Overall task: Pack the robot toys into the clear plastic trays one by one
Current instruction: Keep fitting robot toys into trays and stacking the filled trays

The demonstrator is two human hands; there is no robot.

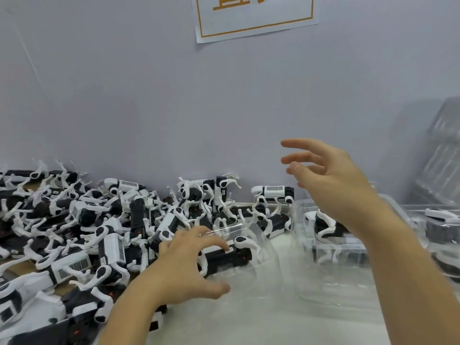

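Observation:
A heap of black-and-white robot dog toys (104,227) covers the left of the table up to the wall. One robot toy (232,253) lies inside a clear plastic tray (263,247) at the centre. My left hand (189,265) hovers at that tray's left side with fingers spread and holds nothing; whether it touches the tray I cannot tell. My right hand (331,175) is raised in the air above the table, fingers loosely spread and empty. Below my right forearm a second clear tray (306,207) holds another toy (323,225).
Further filled clear trays (443,227) sit at the right edge. A leaning stack of empty clear trays (443,155) stands against the wall at the far right. A paper sign (254,16) hangs on the wall. White tabletop (261,319) lies in front.

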